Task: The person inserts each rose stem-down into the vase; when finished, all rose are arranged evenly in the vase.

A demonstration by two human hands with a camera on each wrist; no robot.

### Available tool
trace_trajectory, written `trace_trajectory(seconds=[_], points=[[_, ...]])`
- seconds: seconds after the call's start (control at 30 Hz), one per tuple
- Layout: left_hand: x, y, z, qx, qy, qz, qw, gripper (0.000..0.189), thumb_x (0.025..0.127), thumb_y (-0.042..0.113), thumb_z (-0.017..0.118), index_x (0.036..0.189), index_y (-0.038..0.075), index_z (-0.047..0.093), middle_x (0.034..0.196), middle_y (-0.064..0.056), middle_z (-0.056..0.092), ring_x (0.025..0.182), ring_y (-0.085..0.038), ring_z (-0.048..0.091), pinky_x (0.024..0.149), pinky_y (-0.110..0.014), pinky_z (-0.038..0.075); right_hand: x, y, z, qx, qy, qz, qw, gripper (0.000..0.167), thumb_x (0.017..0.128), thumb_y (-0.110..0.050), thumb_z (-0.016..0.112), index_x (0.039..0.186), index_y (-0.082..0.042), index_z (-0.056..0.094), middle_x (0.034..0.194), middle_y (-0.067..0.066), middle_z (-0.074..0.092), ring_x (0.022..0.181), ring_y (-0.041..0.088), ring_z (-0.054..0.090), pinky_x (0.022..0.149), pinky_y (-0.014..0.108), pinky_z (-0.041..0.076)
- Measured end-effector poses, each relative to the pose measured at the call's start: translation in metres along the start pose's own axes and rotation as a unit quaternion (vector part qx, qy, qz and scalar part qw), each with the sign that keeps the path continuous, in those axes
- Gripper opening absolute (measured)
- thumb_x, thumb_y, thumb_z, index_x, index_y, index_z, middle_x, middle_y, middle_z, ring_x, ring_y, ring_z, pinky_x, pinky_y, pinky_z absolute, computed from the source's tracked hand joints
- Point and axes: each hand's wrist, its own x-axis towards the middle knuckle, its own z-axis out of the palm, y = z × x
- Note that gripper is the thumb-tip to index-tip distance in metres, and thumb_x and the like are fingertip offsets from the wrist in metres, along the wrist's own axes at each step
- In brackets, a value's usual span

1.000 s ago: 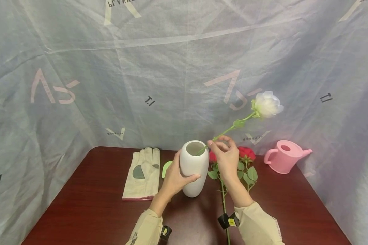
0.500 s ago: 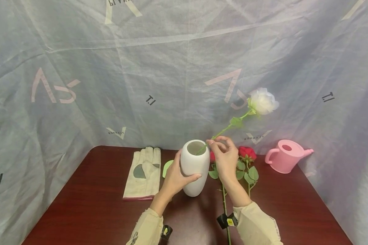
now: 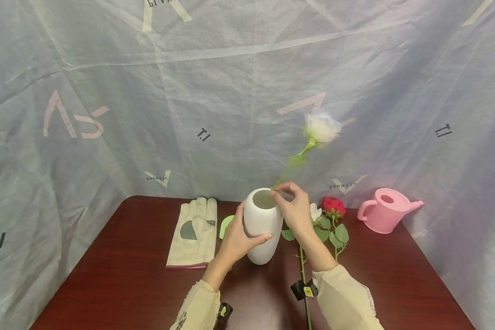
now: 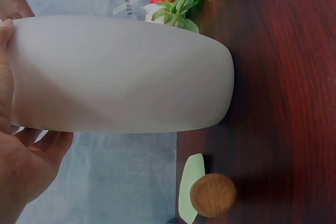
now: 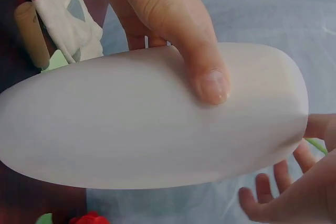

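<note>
My left hand [image 3: 236,236] grips the side of a tall white vase [image 3: 263,229], its thumb across the front in the right wrist view. The vase stands on the table, tilted a little. At the vase's rim my right hand [image 3: 295,208] pinches the green stem of a white artificial rose [image 3: 322,127] between thumb and fingertips. The bloom, slightly blurred, rises up and to the right above the hand. The stem's lower end is hidden behind the fingers and the rim. In the right wrist view, the right hand's other fingers [image 5: 262,187] are spread beside the vase's mouth.
Behind the right arm lie a red rose [image 3: 333,206] and a white flower [image 3: 315,211] with long leafy stems. A pink watering can [image 3: 383,213] stands at the back right. Left of the vase are work gloves [image 3: 193,238] and a light-green tool with a wooden handle [image 4: 212,195].
The right hand has shifted left toward the vase's mouth. The white rose has swung left and stands more upright, uncovering a white flower behind. The left hand and vase stay nearly still.
</note>
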Motion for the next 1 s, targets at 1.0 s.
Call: trace_trajectory(seconds=[1.0], points=[[0.001, 0.001, 0.001, -0.006, 0.013, -0.001, 0.9999, 0.098, 0.063, 0.05, 0.081, 0.143, 0.033, 0.027, 0.119, 0.005, 0.054, 0.1, -0.013, 0.055, 0.081, -0.039, 0.046, -0.059, 0.077, -0.126, -0.206, -0.028, 0.045, 0.9771, 0.03, 0.094, -0.023, 0.056, 0.112, 0.001, 0.06, 0.103, 0.018, 0.065, 0.094, 0.024, 0.062, 0.076, 0.026, 0.045]])
